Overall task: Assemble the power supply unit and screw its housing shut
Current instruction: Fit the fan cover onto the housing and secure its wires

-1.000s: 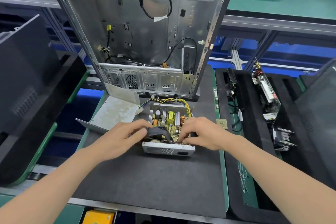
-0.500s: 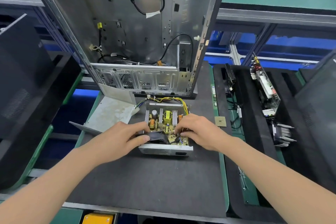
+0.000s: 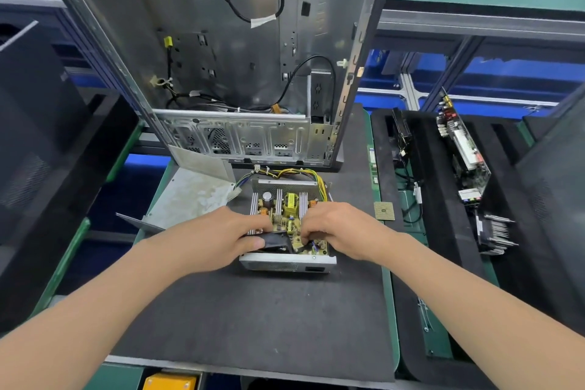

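The open power supply unit lies on the dark mat, its circuit board with a yellow transformer and heat sinks exposed. A yellow and black wire bundle leaves its far side. My left hand grips a black part, probably the fan, at the unit's near left. My right hand has curled fingers pinching wires or the fan's edge on the board's near right. The grey metal housing cover lies to the left of the unit.
An empty computer case stands upright behind the unit. A small CPU chip lies right of it. The black foam tray on the right holds boards, a heat sink and cables. Dark panels flank both sides.
The view has shifted slightly. Both hands stay on the unit's near end, working the black part down onto the board; the unit itself has not moved.
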The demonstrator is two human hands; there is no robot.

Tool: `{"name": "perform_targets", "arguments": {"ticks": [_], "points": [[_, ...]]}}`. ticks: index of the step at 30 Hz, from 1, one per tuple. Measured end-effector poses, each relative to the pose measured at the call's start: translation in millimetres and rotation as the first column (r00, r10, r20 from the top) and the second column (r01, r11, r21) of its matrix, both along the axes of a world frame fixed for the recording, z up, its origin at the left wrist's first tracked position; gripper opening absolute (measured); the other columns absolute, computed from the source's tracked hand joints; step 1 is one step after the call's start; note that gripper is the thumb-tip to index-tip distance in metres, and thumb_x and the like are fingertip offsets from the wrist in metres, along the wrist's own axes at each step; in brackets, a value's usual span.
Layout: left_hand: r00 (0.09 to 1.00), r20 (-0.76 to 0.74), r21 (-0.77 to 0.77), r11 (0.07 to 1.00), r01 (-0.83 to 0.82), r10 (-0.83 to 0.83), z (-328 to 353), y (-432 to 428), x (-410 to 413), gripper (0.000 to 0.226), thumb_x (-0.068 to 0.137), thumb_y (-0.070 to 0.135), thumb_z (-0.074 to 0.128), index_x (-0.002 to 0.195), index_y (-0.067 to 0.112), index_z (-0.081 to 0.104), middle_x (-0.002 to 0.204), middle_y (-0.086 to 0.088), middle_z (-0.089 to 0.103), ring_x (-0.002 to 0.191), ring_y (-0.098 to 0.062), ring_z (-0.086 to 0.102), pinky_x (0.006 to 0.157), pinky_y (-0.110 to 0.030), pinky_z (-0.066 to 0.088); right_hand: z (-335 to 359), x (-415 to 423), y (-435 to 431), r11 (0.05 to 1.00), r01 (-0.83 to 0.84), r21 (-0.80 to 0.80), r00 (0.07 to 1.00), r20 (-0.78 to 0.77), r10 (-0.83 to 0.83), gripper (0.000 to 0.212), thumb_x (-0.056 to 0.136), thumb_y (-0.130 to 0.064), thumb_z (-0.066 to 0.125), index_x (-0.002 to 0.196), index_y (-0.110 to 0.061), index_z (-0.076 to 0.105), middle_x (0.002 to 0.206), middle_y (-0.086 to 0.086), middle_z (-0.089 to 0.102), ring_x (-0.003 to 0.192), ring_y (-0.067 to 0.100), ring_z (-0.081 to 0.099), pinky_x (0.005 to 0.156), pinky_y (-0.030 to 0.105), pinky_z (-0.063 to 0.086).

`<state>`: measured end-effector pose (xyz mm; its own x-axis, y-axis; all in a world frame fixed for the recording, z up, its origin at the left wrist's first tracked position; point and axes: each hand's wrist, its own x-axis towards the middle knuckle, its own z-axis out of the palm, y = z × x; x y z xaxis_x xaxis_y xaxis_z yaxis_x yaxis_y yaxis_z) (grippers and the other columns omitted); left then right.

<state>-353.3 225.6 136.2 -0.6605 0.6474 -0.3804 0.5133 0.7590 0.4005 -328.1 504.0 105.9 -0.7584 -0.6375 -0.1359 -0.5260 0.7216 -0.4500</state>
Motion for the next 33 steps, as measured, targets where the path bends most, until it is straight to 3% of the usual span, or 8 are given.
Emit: {"name": "perform_targets", "arguments": {"ticks": [2,5,13,16,21,24,30,33], "points": [[1.000,-0.004,-0.036,0.999,0.011,-0.011,3,4,0,0.005,0.107,0.042,0.049,0.105,0.047,0.047,0.067,0.008,0.050,0.063,-0.006,0.048,0.058,-0.027,0.036,2,-2,-3,0.999,-0.020,0.047,1.000,-0.001,0.020,0.021,0.101,-0.002,0.061,0.106,-0.017,0.076,0.105,-0.004,0.071,0.105,0.019,0.060,0.093,0.035,0.050],[1.000,0.002,-0.068,0.998,0.018,-0.018,6,6,-1,0.019,0.107,0.039,0.051,0.093,0.043,0.039,0.067,0.006,0.048,0.060,-0.008,0.044,0.055,-0.027,0.032,4,-3,-7,0.999,0.050,0.004,0.998,0.049,-0.050,0.023,0.099,0.001,0.061,0.108,-0.016,0.074,0.106,-0.005,0.071,0.102,0.015,0.062,0.093,0.031,0.050],[0.997,0.074,-0.028,1.000,0.012,-0.010,5,0,-4,0.008,0.107,0.036,0.053,0.103,0.041,0.046,0.066,0.010,0.054,0.064,0.003,0.049,0.056,-0.020,0.032,2,-2,-4,0.984,0.167,-0.066,0.975,0.160,-0.155,0.020,0.098,-0.005,0.066,0.106,-0.023,0.070,0.100,-0.020,0.066,0.094,0.002,0.060,0.084,0.019,0.048],[0.990,0.136,0.009,1.000,0.028,-0.028,5,-6,-2,0.012,0.107,0.042,0.049,0.119,0.045,0.049,0.070,0.030,0.058,0.069,0.005,0.052,0.066,-0.026,0.042,2,1,0,0.978,0.186,-0.093,0.970,0.178,-0.168,0.021,0.099,-0.007,0.065,0.106,-0.026,0.071,0.099,-0.023,0.065,0.094,0.000,0.061,0.084,0.016,0.048],[0.954,0.293,0.118,0.987,-0.107,0.068,0,-25,-6,0.022,0.099,0.054,0.060,0.116,0.052,0.047,0.107,0.007,0.067,0.101,-0.012,0.063,0.098,-0.041,0.052,3,3,3,0.948,0.265,-0.179,0.943,0.252,-0.216,0.032,0.102,-0.004,0.059,0.111,-0.029,0.075,0.106,-0.013,0.066,0.102,0.008,0.062,0.094,0.034,0.052],[0.896,0.421,0.222,0.942,-0.250,0.139,-9,-36,-4,0.021,0.102,0.040,0.061,0.119,0.045,0.050,0.113,0.007,0.070,0.113,-0.009,0.063,0.105,-0.036,0.049,5,4,9,0.943,0.261,-0.206,0.929,0.320,-0.187,0.030,0.101,-0.009,0.063,0.118,-0.030,0.076,0.111,-0.003,0.063,0.108,0.014,0.059,0.100,0.038,0.048],[0.679,0.724,0.370,0.761,-0.532,0.123,-22,-41,14,0.017,0.104,0.031,0.055,0.119,0.025,0.049,0.119,-0.026,0.066,0.100,-0.023,0.058,0.085,-0.022,0.045,6,8,3,0.937,0.268,-0.222,0.932,0.306,-0.194,0.022,0.099,-0.037,0.071,0.119,-0.030,0.077,0.112,-0.014,0.066,0.107,0.005,0.060,0.099,0.034,0.049],[0.592,0.802,0.393,0.675,-0.624,0.081,-27,-35,23,0.020,0.108,0.024,0.052,0.126,0.016,0.046,0.126,-0.027,0.066,0.111,-0.026,0.061,0.100,-0.031,0.048,4,9,-2,0.906,0.343,-0.250,0.914,0.313,-0.259,0.011,0.098,-0.036,0.071,0.105,-0.033,0.079,0.100,-0.018,0.067,0.098,0.003,0.062,0.090,0.028,0.051]]}}
